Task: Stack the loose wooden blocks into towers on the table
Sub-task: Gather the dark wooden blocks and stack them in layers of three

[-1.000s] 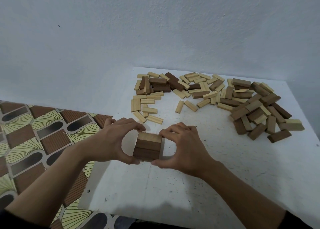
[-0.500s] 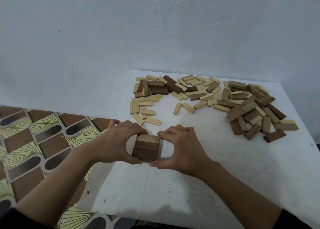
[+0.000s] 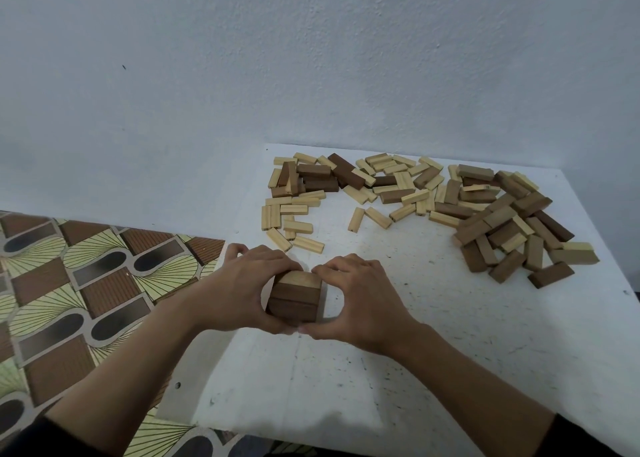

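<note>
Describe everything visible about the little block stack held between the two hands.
The block stack is a compact, roughly cubic pile of smooth wooden blocks. Its near face shows three flat layers, a pale tan one on top and two darker brown ones beneath. It stands upright on the white table, near the table's left edge. The left hand wraps its left side and the right hand curls around its right, with the thumbs nearly meeting at its front base.

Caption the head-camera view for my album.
Left hand and right hand grip a short block stack on a white table, loose blocks beyond.
</note>
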The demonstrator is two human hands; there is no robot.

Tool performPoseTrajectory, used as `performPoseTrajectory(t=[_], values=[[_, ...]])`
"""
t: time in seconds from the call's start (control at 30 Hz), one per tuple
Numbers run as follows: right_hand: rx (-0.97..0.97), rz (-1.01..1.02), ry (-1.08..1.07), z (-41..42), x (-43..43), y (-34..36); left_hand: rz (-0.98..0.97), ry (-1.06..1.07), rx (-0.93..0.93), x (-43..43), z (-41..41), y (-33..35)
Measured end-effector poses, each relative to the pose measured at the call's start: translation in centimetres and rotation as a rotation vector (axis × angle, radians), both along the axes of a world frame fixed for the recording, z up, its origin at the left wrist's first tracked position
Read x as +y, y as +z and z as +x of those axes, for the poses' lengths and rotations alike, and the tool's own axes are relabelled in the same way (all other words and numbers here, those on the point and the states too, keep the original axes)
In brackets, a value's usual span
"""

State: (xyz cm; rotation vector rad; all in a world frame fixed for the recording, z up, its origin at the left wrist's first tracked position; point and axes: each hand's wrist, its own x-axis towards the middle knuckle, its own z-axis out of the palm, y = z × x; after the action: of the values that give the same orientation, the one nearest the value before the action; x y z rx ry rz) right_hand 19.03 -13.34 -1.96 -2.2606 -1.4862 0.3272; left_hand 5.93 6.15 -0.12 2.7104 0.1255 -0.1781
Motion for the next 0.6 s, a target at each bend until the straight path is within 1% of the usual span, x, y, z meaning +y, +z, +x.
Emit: performPoseTrajectory(t=[0.17,0.4,0.6], values=[[0.007,-0.003,0.002,0.03,0.12,-0.14,-0.013,0.017,-0.024,-0.04,0.04,-0.24],[0.029,-0.004,0.007,0.10,0.27,-0.08,-0.028,0.040,-0.009,0.12,0.21,-0.49],[0.023,-0.006,0.018,0.19,0.24,0.27,-0.004,0.049,-0.011,0.03,0.19,-0.73]])
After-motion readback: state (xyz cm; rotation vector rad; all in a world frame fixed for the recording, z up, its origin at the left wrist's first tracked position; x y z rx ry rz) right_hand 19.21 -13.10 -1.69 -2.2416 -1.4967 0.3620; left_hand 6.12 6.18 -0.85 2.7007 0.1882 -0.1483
